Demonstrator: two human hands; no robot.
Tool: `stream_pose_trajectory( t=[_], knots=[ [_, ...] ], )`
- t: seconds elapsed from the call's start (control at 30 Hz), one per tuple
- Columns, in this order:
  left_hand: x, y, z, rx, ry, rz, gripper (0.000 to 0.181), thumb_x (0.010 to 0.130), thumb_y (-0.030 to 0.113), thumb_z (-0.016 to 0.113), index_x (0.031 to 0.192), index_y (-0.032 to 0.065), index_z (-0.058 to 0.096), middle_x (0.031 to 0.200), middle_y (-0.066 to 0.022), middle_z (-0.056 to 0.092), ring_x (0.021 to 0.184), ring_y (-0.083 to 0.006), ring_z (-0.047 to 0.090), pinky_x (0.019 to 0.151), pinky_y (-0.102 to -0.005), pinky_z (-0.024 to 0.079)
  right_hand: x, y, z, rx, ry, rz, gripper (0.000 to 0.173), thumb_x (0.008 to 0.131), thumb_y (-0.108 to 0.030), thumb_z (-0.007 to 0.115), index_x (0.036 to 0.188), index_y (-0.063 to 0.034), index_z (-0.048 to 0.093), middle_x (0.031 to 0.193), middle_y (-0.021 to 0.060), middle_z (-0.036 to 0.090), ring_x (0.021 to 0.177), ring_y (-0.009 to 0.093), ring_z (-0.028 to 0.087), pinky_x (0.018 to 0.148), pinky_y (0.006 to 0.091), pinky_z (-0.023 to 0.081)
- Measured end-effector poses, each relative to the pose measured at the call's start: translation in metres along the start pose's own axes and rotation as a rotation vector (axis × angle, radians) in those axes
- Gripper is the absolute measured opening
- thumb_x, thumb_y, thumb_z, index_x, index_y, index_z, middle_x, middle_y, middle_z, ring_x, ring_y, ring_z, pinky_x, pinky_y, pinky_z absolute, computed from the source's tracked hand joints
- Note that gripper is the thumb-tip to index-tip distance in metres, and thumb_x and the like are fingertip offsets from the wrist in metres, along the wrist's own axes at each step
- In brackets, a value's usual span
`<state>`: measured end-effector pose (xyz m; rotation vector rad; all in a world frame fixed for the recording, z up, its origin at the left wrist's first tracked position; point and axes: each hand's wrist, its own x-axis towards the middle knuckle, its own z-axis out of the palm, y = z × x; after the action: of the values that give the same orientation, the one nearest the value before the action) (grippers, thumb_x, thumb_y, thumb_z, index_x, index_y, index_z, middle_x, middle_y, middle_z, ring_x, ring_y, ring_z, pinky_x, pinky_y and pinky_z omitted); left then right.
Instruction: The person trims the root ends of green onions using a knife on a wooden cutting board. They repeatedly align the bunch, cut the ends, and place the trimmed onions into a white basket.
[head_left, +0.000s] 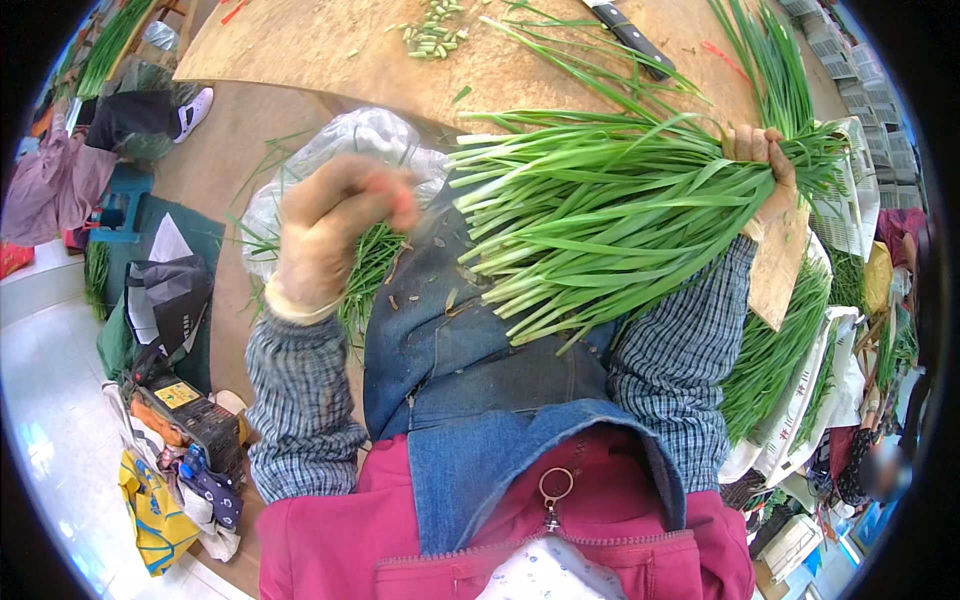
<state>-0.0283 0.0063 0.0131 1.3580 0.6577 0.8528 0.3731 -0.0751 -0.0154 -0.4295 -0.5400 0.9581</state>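
My right hand (761, 154) is closed round the leafy part of a big loose bunch of garlic chives (600, 202), whose pale stem ends fan out to the left above my lap. My left hand (330, 217), blurred, is raised left of the stems with curled fingers. Something red shows at its fingertips; whether it is held or wrapped round a finger I cannot tell. Beneath that hand lie more green stalks (371, 270) beside a clear plastic bag (360, 135). A black-handled knife (634, 37) rests on the wooden board (315, 60) beyond the bunch.
Cut stem pieces (431, 34) and a red strip (724, 56) lie on the board. Another chive bunch (784, 75) is at its right. White sacks with greens (780, 352) stand right of me. At left are a blue stool (124, 202), bags and another person's leg (135, 120).
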Motion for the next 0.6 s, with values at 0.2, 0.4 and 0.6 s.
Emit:
stream_pose_trajectory(
  t=[0.2,0.4,0.6],
  knots=[
    [-0.042,-0.014,-0.063,1.472,-0.015,-0.181,0.020,0.080,0.005,0.060,0.099,0.0027,0.063,0.093,-0.0131,0.063,0.090,-0.0280,0.059,0.085,-0.0342,0.043,-0.003,-0.001,0.010,0.017,-0.115,-0.053,0.017,0.079,-0.011,0.054,0.094,-0.0044,0.060,0.063,-0.0021,0.042,0.056,0.012,0.031,0.054,0.0265,0.025],
    [0.024,0.013,0.013,0.891,0.127,0.438,0.018,0.082,0.008,0.059,0.099,0.0038,0.063,0.098,-0.0157,0.060,0.093,-0.0303,0.057,0.082,-0.0369,0.045,0.008,-0.008,0.049,-0.130,-0.523,-0.173,0.027,0.083,-0.014,0.047,0.104,-0.0011,0.059,0.065,-0.0018,0.048,0.054,0.009,0.036,0.054,0.0256,0.031],
    [0.093,0.007,0.034,0.870,0.133,0.518,0.023,0.084,0.008,0.057,0.106,0.0040,0.063,0.104,-0.0159,0.060,0.102,-0.0286,0.056,0.087,-0.0349,0.044,0.009,-0.006,0.098,-0.124,-0.767,-0.242,0.022,0.082,-0.012,0.050,0.100,-0.0003,0.054,0.067,-0.0002,0.052,0.053,0.009,0.042,0.053,0.0255,0.034]
  ],
)
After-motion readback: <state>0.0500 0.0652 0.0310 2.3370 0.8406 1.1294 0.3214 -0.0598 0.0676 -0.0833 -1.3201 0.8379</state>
